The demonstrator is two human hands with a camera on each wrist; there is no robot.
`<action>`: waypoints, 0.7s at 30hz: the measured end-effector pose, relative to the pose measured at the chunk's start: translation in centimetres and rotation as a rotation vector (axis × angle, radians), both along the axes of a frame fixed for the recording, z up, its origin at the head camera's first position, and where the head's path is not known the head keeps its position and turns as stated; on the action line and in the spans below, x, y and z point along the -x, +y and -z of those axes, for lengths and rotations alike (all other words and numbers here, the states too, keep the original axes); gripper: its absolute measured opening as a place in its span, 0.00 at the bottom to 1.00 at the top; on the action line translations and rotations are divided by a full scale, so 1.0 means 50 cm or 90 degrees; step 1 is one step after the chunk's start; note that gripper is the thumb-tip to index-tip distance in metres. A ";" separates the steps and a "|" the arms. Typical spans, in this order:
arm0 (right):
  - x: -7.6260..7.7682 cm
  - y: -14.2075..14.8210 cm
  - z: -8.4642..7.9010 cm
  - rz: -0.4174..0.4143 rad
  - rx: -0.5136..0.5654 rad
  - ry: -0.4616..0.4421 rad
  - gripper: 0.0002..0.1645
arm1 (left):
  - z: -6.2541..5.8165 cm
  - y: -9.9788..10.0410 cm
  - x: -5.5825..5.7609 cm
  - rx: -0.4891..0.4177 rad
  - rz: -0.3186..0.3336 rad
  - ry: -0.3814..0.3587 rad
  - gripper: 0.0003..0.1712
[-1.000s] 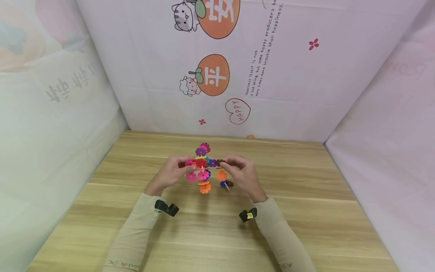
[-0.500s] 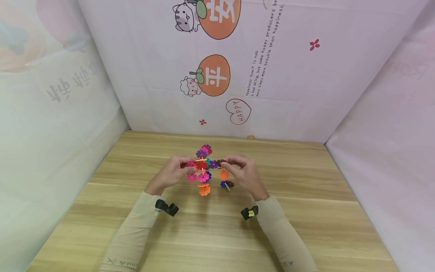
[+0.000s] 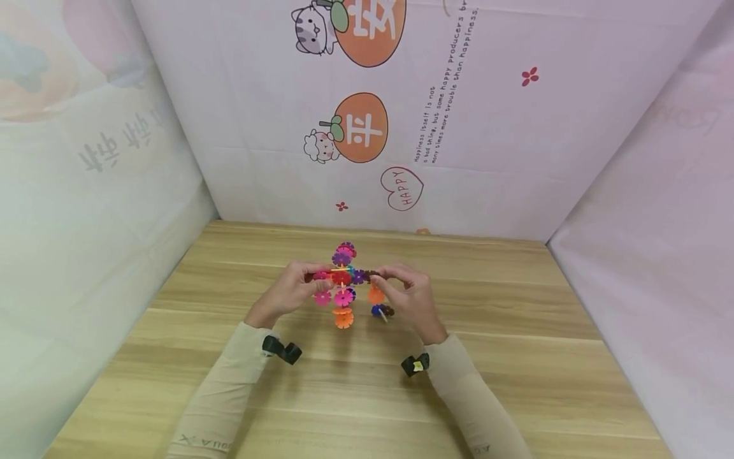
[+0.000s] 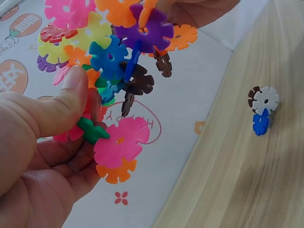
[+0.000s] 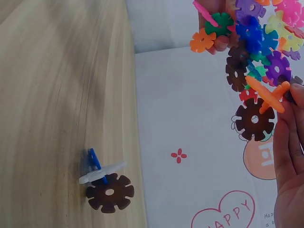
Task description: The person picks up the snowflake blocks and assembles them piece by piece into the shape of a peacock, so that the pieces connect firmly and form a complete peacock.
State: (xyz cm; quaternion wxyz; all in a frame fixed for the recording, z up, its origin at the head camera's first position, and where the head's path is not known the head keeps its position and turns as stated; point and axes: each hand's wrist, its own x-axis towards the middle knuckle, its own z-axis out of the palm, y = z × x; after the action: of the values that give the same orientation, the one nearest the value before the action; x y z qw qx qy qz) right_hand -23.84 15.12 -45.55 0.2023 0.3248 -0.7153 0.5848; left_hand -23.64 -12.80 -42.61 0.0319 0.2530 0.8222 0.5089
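Above the table, both hands are on a many-coloured build of slotted snowflake discs [image 3: 344, 297]. My left hand [image 3: 289, 290] grips its left side, the thumb over red and pink discs; in the left wrist view a green disc [image 4: 92, 130] and a pink one stick out beside the fingers. My right hand [image 3: 410, 294] pinches a dark brown disc at the end of the build's right arm. Orange discs [image 5: 266, 95] and a brown disc [image 5: 254, 119] hang by the right fingertips in the right wrist view. Part of the build is hidden behind the left fingers.
A small joined cluster of blue, white and brown discs [image 4: 265, 100] lies on the wooden table [image 3: 344, 408], below the right hand. Printed white cloth [image 3: 482, 191] walls stand at the back and both sides. Each wrist wears a black camera mount [image 3: 281, 350].
The build dips slightly and comes back up a little between the two hands. Both hands keep their hold, and the right wrist shifts slightly. The small cluster stays put.
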 end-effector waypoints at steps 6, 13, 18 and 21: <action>0.002 -0.003 0.008 0.018 -0.005 -0.046 0.04 | 0.004 -0.001 0.002 -0.001 -0.002 -0.013 0.21; -0.002 -0.005 0.014 0.027 -0.022 -0.114 0.04 | 0.023 -0.006 0.004 -0.027 -0.003 -0.034 0.21; -0.009 -0.007 0.020 0.007 -0.004 -0.144 0.04 | 0.041 -0.013 0.005 -0.057 -0.002 -0.087 0.20; -0.020 -0.005 0.019 -0.010 -0.014 -0.156 0.06 | 0.063 -0.022 0.009 -0.085 0.014 -0.135 0.20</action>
State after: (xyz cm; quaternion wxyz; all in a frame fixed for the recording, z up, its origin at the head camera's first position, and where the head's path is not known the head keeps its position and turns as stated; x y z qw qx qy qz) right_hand -22.84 14.84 -46.48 0.1051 0.2592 -0.7384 0.6136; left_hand -24.09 -13.89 -45.77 0.1072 0.2086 0.7758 0.5858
